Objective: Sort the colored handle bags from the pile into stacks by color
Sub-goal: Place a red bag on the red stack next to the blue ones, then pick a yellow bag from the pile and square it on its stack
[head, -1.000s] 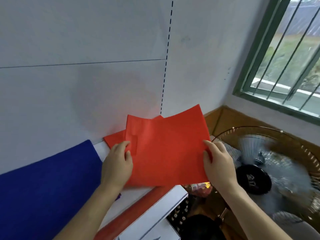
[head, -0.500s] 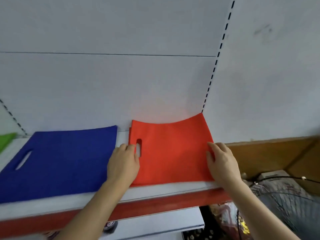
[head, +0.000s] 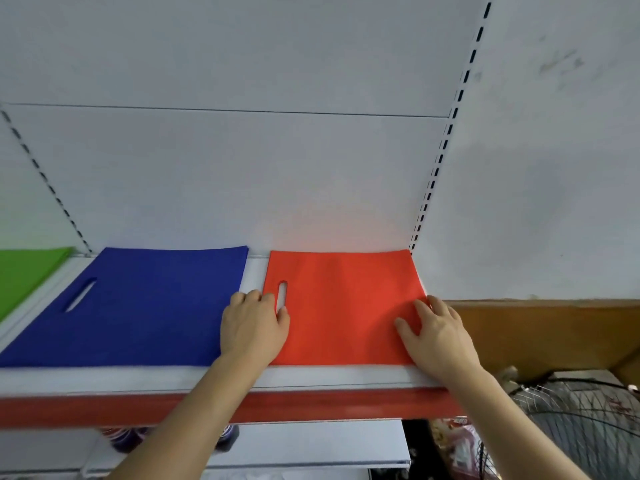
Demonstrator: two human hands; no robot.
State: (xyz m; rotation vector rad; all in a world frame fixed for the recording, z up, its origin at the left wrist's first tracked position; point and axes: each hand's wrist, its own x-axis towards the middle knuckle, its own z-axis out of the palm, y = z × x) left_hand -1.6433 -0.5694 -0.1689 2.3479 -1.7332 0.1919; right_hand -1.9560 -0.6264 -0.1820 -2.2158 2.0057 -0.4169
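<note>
Red bag (head: pixel 341 306) pressed flat on shelf (head: pixel 346 377) by both hands — left hand (head: pixel 254 329), right hand (head: pixel 438 336) open, flat, nothing gripped. Next — hands lifted off, new bag fetched.

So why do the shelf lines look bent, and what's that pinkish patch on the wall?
Head view: the wide-angle lens bows the white shelf's straight edges; the pink patch is a reflected tint above the flat orange-red handle bag; the wire fan at lower right looks blurred.
</note>
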